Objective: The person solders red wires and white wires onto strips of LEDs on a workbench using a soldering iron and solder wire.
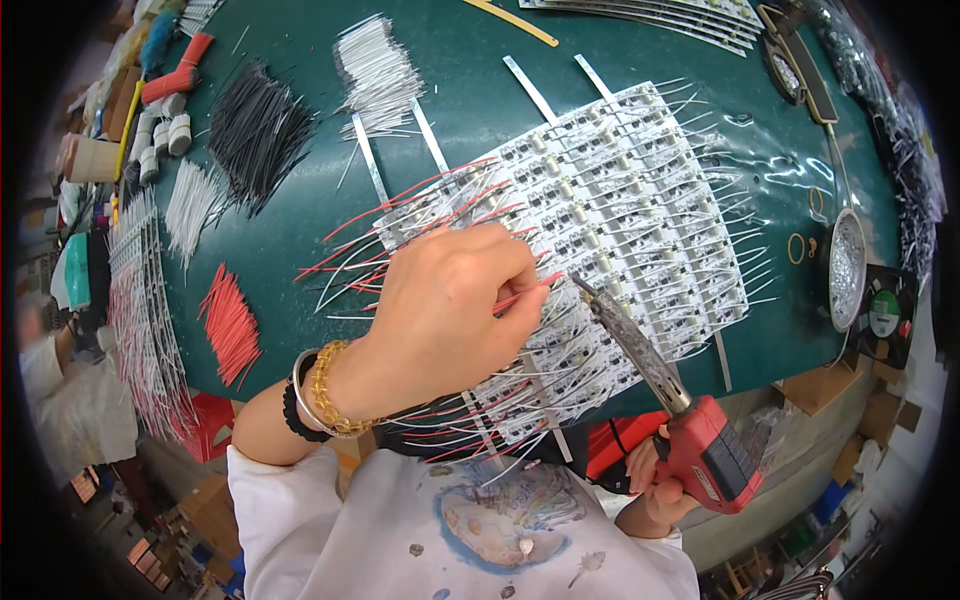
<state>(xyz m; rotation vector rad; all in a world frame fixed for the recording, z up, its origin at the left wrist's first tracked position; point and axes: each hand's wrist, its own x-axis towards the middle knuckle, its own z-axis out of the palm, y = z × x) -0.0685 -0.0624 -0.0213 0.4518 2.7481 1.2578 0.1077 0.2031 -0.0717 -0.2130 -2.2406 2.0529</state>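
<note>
My left hand (455, 300), with bracelets at the wrist, is closed in a pinch on a red wire (527, 293) over a panel of white circuit boards (620, 210). The wire's end points toward the tip of a soldering gun (715, 450). Around the red and black handle of that gun my right hand (662, 485) is closed, low at the right. Its dark tip lies just right of the pinched wire, above the boards. Red and white wires stick out from the panel's left side, white ones from its right. My left hand covers part of the boards.
Loose black wires (258, 135), white wires (378, 75) and red wires (230, 325) lie in piles on the green table (300, 235). Wired boards (145, 300) hang over its left edge. Metal strips (530, 88) run under the panel. A mesh ladle (846, 268) and fan (885, 315) are at right.
</note>
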